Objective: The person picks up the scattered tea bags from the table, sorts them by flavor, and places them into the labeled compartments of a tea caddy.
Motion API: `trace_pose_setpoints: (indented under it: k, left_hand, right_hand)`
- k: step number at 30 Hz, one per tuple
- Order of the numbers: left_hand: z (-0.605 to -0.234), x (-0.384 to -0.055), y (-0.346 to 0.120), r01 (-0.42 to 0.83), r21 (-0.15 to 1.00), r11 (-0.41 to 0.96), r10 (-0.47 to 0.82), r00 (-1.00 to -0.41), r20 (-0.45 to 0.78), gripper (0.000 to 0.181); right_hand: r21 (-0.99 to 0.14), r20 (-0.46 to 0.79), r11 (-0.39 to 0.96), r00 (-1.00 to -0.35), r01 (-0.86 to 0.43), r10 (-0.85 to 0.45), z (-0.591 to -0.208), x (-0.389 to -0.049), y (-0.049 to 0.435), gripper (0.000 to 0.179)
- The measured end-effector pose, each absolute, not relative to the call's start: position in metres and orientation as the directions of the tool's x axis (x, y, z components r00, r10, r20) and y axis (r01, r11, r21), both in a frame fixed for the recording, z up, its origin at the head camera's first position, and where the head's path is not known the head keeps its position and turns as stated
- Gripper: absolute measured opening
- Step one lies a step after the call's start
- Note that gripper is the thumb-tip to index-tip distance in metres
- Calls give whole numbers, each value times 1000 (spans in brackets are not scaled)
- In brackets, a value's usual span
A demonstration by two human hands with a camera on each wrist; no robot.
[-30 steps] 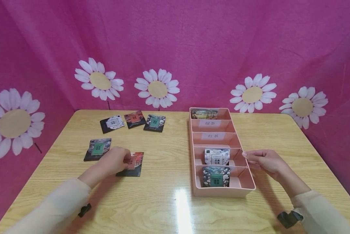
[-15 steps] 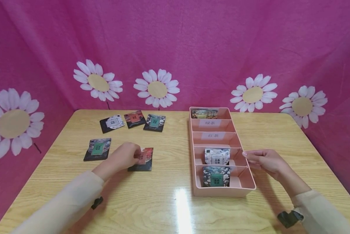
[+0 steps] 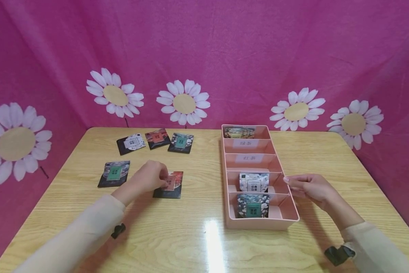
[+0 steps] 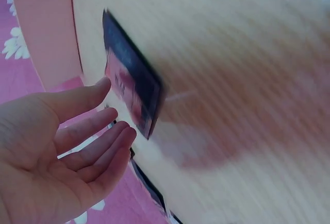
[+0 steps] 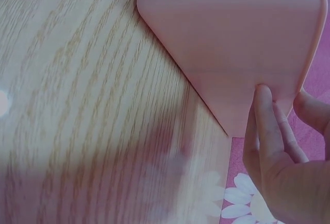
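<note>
My left hand (image 3: 150, 176) is over the left side of a black-and-red tea sachet (image 3: 174, 189) lying flat on the wooden table. In the left wrist view, my thumb tip overlaps the edge of this sachet (image 4: 124, 82), and my other fingers sit beside it, relaxed and apart from the thumb. My right hand (image 3: 310, 187) pinches the right rim of a pink divided box (image 3: 259, 224). The right wrist view has the thumb at the rim and fingertips against the outer wall (image 5: 232, 33). Left of the left hand lies a green-labelled sachet (image 3: 114, 173).
Along the back left lie a white-labelled sachet (image 3: 131, 144), a red sachet (image 3: 157, 138) and a green sachet (image 3: 181, 143). Inside the box stand a yellowish sachet (image 3: 239, 132), a white sachet (image 3: 254, 183) and a green sachet (image 3: 253, 206). Paper labels (image 3: 250, 158) mark compartments.
My left hand and the red sachet have moved right and slightly away from me, slowing in the last half second. The right hand and the box have stayed in place.
</note>
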State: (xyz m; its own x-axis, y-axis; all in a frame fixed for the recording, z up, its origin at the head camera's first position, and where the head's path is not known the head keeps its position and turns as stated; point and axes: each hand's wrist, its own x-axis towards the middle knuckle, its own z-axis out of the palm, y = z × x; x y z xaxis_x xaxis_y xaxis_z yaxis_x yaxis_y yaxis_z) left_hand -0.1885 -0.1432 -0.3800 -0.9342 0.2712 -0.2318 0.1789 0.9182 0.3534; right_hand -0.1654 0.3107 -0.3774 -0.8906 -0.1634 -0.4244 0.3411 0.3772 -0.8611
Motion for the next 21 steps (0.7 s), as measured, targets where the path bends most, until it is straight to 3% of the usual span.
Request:
trace_pose_setpoints:
  k: [4,11,21]
  left_hand:
    - [-376,-193,-148,175,344,923,271,-929,-252,23]
    - [-376,-200,-155,232,315,920,321,-907,-272,49]
    - [-382,-207,-161,292,326,899,391,-870,-301,47]
  right_hand:
    - [-856,-431,385,-888,346,-158,-377,-165,311,56]
    - [-853,-438,379,-887,358,-148,-376,-166,311,56]
    - [-850,-434,393,-890,352,-141,-376,-166,308,60]
